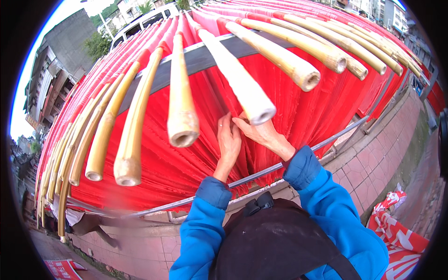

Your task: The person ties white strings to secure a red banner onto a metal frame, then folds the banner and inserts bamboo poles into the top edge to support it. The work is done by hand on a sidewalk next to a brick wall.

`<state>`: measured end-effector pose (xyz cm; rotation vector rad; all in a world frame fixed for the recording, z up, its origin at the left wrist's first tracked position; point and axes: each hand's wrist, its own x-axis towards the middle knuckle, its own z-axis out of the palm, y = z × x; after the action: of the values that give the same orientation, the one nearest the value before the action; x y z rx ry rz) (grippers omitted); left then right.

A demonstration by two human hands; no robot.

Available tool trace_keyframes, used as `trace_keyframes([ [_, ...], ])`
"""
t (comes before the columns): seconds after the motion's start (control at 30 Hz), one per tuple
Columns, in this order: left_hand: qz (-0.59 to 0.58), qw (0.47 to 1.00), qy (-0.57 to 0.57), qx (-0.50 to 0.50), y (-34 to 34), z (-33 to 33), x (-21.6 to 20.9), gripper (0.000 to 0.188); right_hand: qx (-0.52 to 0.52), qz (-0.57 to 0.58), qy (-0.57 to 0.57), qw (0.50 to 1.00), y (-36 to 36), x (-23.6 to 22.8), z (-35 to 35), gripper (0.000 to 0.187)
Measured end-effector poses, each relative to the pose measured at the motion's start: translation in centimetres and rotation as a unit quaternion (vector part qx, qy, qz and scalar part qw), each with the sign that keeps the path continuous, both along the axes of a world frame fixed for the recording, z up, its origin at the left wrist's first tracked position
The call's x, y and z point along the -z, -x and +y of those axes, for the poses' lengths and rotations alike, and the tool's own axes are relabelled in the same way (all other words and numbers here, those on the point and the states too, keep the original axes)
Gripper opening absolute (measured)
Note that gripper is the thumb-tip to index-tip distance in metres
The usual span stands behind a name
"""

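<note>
Long red cloths (275, 70) hang in deep folds from rows of bamboo poles. My left hand (228, 143) is raised against the folds, its fingers close together at the cloth. Beside it, my right hand (266, 136) reaches in from the right, thumb and fingers bent toward the same spot. Both hands seem to pinch the red fabric between them. A pale, brightly lit bamboo pole (238, 81) juts out above and partly covers my right fingers. Another bamboo pole (182, 102) ends just left of my left hand.
A grey metal beam (205, 53) supports the poles. Below the cloth runs a thin metal rail (259, 174), near my forearms. Pink paving (368, 161) borders the rack. Red-and-white fabric (396, 233) lies at lower right. Another person (88, 223) stands partly hidden at left. A white van (144, 21) is behind.
</note>
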<state>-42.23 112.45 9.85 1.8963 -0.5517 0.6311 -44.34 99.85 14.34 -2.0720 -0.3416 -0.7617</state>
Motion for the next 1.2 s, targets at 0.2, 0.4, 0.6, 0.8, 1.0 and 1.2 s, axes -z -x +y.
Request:
trace_keyframes([
  [0.2, -0.099, 0.994, 0.04, -0.038, 4.0, 2.0, -0.9, 0.041, -0.08, -0.064, -0.188, 0.977, 2.5, -2.3, 3.2, 0.015],
  [0.4, -0.019, 1.0, 0.019, 0.016, 1.7, 1.6, -3.1, 0.046, -0.095, -0.061, -0.172, 0.979, 1.1, -2.8, 6.3, 0.042],
  [0.6, 0.079, 0.992, 0.083, 0.053, 2.5, 1.5, -2.2, 0.052, -0.073, 0.013, -0.176, 0.982, -0.4, -2.2, 6.4, 0.055],
  [0.8, -0.009, 0.987, 0.129, 0.094, 0.6, 1.1, -3.3, 0.048, -0.095, -0.034, -0.101, 0.99, -3.6, -2.9, 5.9, 0.057],
  [1.0, -0.008, 0.985, 0.135, 0.109, -1.8, 0.3, -5.0, 0.05, -0.123, 0.033, -0.129, 0.983, -5.5, -4.8, 5.0, 0.057],
  [1.2, 0.059, 0.975, 0.185, 0.104, -4.3, -0.9, -5.9, 0.059, -0.106, 0.023, -0.205, 0.973, -4.4, -4.4, 4.2, 0.057],
])
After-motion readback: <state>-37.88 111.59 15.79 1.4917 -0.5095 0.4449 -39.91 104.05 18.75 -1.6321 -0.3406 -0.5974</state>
